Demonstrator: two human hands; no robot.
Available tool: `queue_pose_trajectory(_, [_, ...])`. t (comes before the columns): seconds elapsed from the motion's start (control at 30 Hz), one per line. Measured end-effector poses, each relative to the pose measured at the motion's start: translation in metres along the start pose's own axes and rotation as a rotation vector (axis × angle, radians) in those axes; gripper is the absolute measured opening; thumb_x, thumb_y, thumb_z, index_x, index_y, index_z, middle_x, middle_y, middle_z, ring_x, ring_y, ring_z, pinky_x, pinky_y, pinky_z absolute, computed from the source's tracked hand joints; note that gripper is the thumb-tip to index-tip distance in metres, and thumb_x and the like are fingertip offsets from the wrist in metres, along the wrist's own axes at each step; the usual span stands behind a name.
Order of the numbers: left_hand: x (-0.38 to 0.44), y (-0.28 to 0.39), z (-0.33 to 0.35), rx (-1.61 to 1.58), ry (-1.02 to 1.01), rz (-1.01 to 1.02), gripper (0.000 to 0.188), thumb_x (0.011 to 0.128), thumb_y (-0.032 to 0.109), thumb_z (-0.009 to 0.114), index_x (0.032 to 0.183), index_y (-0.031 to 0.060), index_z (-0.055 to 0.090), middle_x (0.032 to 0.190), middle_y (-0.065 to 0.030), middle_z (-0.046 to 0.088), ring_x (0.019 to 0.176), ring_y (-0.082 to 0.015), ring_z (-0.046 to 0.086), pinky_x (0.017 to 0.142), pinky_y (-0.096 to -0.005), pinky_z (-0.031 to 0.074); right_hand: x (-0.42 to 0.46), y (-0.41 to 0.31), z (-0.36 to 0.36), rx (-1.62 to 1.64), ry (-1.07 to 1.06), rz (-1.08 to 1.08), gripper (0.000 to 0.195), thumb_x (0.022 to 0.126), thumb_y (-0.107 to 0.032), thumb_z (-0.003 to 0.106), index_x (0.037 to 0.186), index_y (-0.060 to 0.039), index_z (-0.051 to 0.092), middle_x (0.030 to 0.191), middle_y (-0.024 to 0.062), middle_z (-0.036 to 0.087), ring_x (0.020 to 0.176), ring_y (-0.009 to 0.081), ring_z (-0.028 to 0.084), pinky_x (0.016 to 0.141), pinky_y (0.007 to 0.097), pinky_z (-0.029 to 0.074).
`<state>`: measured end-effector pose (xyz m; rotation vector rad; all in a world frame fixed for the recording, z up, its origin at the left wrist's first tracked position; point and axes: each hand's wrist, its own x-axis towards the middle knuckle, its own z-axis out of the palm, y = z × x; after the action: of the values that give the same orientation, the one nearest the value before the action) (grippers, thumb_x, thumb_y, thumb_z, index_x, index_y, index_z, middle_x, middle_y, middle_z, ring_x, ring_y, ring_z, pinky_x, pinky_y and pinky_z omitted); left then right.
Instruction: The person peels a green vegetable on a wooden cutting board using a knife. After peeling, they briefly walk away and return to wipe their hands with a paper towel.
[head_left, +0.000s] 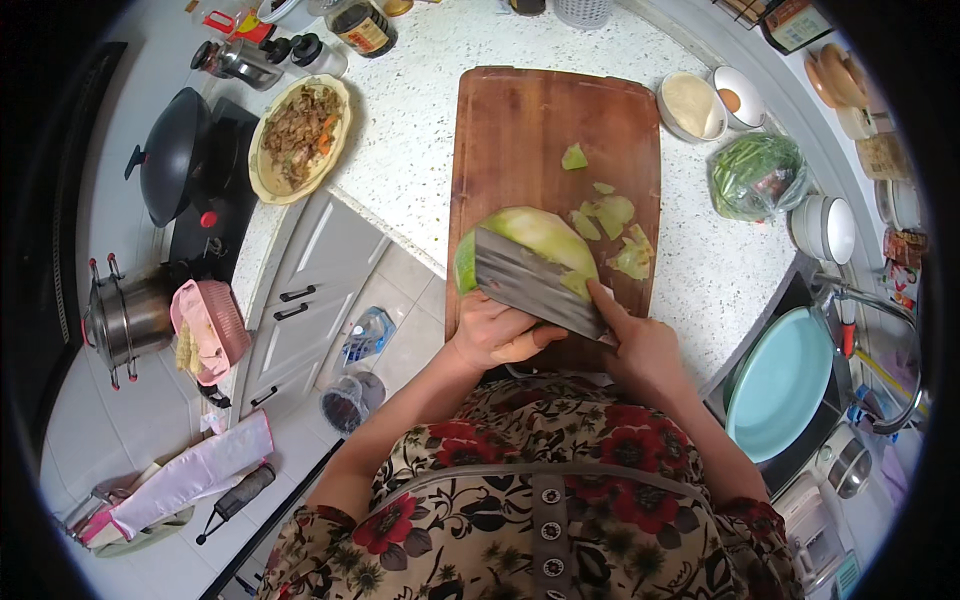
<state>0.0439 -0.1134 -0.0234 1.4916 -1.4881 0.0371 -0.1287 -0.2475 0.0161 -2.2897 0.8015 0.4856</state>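
Note:
A large round green vegetable (525, 225), partly peeled to pale flesh, rests on the near part of a wooden cutting board (517, 142). My right hand (641, 345) grips a wide-bladed cleaver (532, 281), its index finger laid along the blade. The blade lies slanted against the vegetable and hides much of its near side. My left hand (499, 326) holds the vegetable from the near left, with the thumb pointing right below the blade. Cut pieces of green peel (615, 214) lie to the right on the board, and a smaller scrap (574, 157) lies farther up.
Left on the speckled counter (405, 112) is an oval dish of cooked food (300, 139), near a wok (176, 157). To the right are a bowl of pale powder (690, 105), a bowl with an egg (739, 97), bagged greens (757, 176) and a turquoise basin (780, 386) in the sink.

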Motion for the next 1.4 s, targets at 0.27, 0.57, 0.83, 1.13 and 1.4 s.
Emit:
queue_pose_trajectory(0.27, [-0.01,-0.003,0.001,0.009,-0.054,0.01,0.02,0.062,0.016,0.081,0.065,0.0059,0.064,0.068,-0.0059,0.063,0.068,-0.0228,0.064,0.068,-0.0324,0.052,0.007,0.002,0.005,0.048,0.037,-0.035,0.068,0.082,-0.018,0.058,0.145,-0.0242,0.034,0.075,0.0203,0.066,0.07,0.0388,0.064,0.065,0.0497,0.05])
queue_pose_trajectory(0.57, [-0.009,0.002,0.003,0.077,-0.077,-0.005,0.025,0.068,0.021,0.081,0.064,0.0043,0.064,0.069,-0.0071,0.065,0.066,-0.0234,0.066,0.063,-0.0314,0.052,0.013,-0.002,0.007,-0.022,0.038,-0.021,0.064,0.08,-0.018,0.057,0.142,-0.0191,0.038,0.077,0.0194,0.067,0.073,0.0395,0.065,0.067,0.0498,0.05])
queue_pose_trajectory(0.83, [-0.008,0.001,0.009,-0.011,-0.047,0.007,0.023,0.068,0.015,0.082,0.066,0.0043,0.062,0.071,-0.0085,0.065,0.071,-0.0244,0.067,0.068,-0.0331,0.055,0.032,-0.003,0.01,0.002,0.166,-0.15,0.062,0.077,-0.014,0.058,0.137,-0.0078,0.044,0.078,0.02,0.067,0.073,0.0379,0.066,0.069,0.0482,0.052])
queue_pose_trajectory(1.13, [-0.004,-0.003,0.012,-0.023,-0.033,0.006,0.022,0.067,0.014,0.082,0.069,0.0033,0.062,0.073,-0.008,0.066,0.073,-0.024,0.067,0.069,-0.0333,0.055,0.021,0.006,-0.003,0.061,0.101,-0.02,0.059,0.081,-0.018,0.057,0.138,-0.013,0.045,0.083,0.0244,0.065,0.078,0.0408,0.064,0.071,0.0488,0.049])
queue_pose_trajectory(1.4, [-0.002,-0.002,0.009,-0.015,-0.029,0.001,0.022,0.068,0.014,0.081,0.069,0.0023,0.062,0.074,-0.0097,0.066,0.075,-0.0254,0.067,0.072,-0.0355,0.056,0.041,0.048,0.013,0.279,0.145,-0.037,0.045,0.081,-0.015,0.052,0.126,-0.0128,0.056,0.09,0.0262,0.065,0.086,0.0446,0.063,0.078,0.0502,0.05])
